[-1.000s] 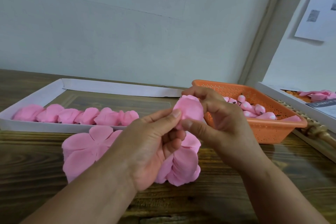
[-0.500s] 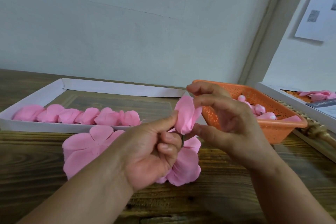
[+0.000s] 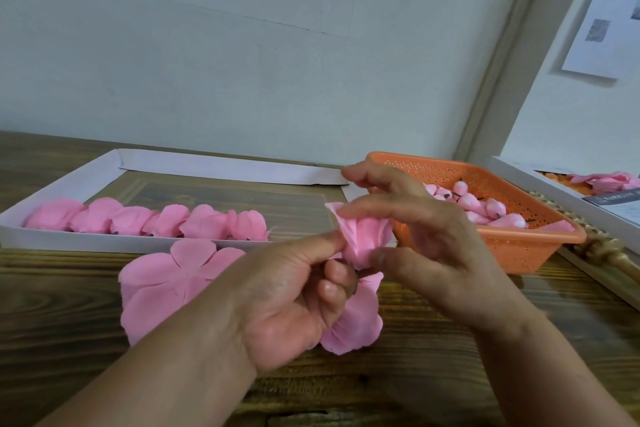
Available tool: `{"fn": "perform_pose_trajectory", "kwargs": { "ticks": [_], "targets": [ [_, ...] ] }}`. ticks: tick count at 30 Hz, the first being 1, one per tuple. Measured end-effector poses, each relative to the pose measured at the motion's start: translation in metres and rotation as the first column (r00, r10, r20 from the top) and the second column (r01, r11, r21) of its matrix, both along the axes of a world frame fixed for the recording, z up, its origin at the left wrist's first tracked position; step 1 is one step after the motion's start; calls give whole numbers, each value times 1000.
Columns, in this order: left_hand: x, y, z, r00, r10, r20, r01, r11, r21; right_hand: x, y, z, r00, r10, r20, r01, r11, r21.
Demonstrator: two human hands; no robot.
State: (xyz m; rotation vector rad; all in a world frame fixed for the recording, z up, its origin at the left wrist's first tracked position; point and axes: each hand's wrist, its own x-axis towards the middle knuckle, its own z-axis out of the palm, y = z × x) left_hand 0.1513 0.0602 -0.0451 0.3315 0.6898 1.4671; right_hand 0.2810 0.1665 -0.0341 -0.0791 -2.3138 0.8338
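A small pink fabric flower bud (image 3: 360, 236) is held above the wooden table between both hands. My left hand (image 3: 287, 298) pinches its base with thumb and curled fingers. My right hand (image 3: 426, 246) cups the bud from the right, thumb under it and index finger across its top. Flat pink petal sheets (image 3: 162, 284) lie on the table under my left hand, partly hidden by it.
A shallow white cardboard tray (image 3: 69, 184) at the back left holds a row of finished pink flowers (image 3: 149, 222). An orange perforated basket (image 3: 519, 246) on the right holds pink buds. Another white box (image 3: 561, 191) sits at the far right.
The bud has tilted and dropped slightly. My right hand's fingers have loosened from over the top and now wrap its right side; my left hand stays pinching the base.
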Motion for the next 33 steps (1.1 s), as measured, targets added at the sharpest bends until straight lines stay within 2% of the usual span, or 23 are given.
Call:
{"fn": "perform_pose_trajectory", "kwargs": {
  "ticks": [5,10,15,19,23,28,33],
  "targets": [
    [-1,0,1,1000,-10,4,10,1000,-3,2,1,2,997,-10,-81,6,999,-47],
    [-2,-1,2,998,-51,-23,51,998,-26,7,3,4,998,27,-50,-30,998,-60],
    [1,-1,1,987,-41,-156,30,997,-68,7,-2,6,994,10,105,-26,988,154],
    [1,0,0,982,-33,-188,19,997,-79,8,-3,7,992,-92,80,75,978,194],
    [0,1,-1,987,-35,-155,21,996,-91,10,1,9,992,-91,91,76,984,164],
    [-4,0,1,994,-89,-68,82,991,-103,14,4,9,991,20,133,-26,999,47],
    [-4,0,1,992,-123,-23,120,988,-98,16,8,10,997,-27,76,25,999,34]
  ]
}}
